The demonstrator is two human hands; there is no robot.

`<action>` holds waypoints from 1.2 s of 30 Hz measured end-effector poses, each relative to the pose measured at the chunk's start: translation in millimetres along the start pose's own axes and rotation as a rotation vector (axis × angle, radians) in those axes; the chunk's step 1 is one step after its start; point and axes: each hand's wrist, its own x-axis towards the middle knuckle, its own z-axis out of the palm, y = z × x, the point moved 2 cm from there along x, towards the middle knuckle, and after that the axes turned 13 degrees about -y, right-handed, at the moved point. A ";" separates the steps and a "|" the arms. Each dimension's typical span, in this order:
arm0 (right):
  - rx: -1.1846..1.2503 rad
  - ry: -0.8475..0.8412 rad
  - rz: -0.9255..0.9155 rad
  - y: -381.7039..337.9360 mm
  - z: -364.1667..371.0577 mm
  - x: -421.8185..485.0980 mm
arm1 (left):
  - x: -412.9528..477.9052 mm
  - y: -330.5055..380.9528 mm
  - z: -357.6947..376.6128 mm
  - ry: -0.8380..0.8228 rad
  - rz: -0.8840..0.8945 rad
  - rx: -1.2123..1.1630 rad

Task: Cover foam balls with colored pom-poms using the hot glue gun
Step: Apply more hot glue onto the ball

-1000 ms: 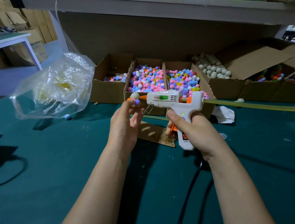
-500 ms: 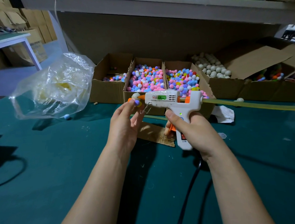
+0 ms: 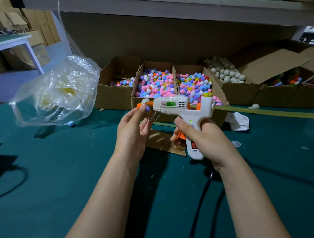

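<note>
Grip: left hand [image 3: 133, 130] pinches cream foam ball [image 3: 144, 101], few pom-poms [image 3: 139, 106] stuck; right hand [image 3: 202, 135] clutches glue gun [image 3: 177, 107], nozzle [image 3: 149, 103] touching ball.

1. I read this as a small craft workshop or stockroom.
2. Open cardboard boxes [image 3: 114, 99] of bulk pom-poms [image 3: 154, 84] and foam balls [image 3: 226, 72] line the far edge of my green worktable [image 3: 64, 167].
3. Stacked cartons [image 3: 38, 23] far left, a shelf [image 3: 165, 8] overhead.

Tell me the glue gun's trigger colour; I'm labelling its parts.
Orange: the trigger peeks out under the right hand, best in the head view.
</note>
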 end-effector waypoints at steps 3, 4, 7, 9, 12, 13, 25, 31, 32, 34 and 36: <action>0.000 -0.009 -0.007 -1.0 0.4 -0.1 | -0.7 -0.4 1.7 -0.006 0.001 -0.010; 0.003 -0.012 -0.009 -1.2 0.7 -0.5 | -1.0 -0.5 2.2 -0.006 0.002 -0.011; 0.008 -0.007 -0.005 -1.5 0.6 -0.8 | -1.6 -0.4 2.7 -0.005 0.006 -0.005; 0.016 -0.007 -0.009 -2.5 0.9 -1.2 | -1.9 0.0 2.6 -0.005 0.005 -0.002; 0.030 -0.001 -0.015 -4.2 1.0 -1.9 | -1.9 0.7 2.5 0.004 -0.006 -0.003; 0.031 0.001 -0.015 -4.6 0.8 -1.9 | -1.6 1.0 2.3 0.009 -0.011 -0.002; 0.026 0.010 -0.012 -4.8 1.1 -2.2 | -1.6 0.6 1.6 0.024 -0.014 -0.004; 0.022 0.015 -0.006 -4.5 0.9 -2.3 | -1.7 1.4 -0.3 0.034 -0.006 0.008; 0.019 0.017 -0.004 -4.1 1.0 -2.1 | -1.5 1.6 -0.7 0.034 0.004 0.014; 0.011 0.021 0.002 -2.7 1.6 -2.2 | -1.2 1.8 -1.2 0.030 0.023 0.020; 0.008 0.024 0.005 -2.5 1.6 -2.1 | -1.3 1.9 -1.5 0.026 0.027 0.029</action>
